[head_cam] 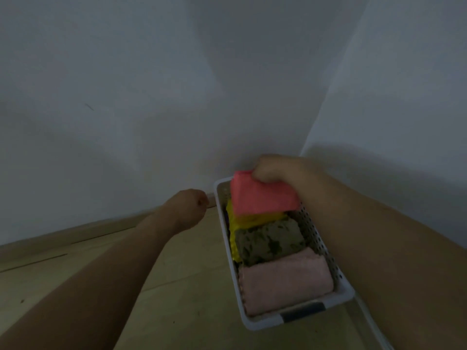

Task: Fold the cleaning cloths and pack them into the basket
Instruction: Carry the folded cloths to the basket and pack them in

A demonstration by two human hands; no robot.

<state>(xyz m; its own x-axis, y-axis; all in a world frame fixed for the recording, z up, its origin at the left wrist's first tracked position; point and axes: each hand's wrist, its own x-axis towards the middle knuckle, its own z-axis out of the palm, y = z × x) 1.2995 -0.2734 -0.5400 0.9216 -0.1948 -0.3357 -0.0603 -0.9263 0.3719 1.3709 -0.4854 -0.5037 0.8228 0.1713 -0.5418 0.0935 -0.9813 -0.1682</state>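
Note:
A white perforated basket lies lengthwise on the wooden table, right of centre. Inside it sit a pale pink folded cloth nearest me, an olive-grey cloth behind it, and a yellow cloth further back. My right hand grips a folded coral-red cloth over the basket's far end, above the yellow one. My left hand hovers left of the basket's far end with its fingers curled away from view, holding nothing that I can see.
The wooden table meets a grey wall at the back and another wall at the right, forming a corner just behind the basket. A dark handle slot marks the basket's near end.

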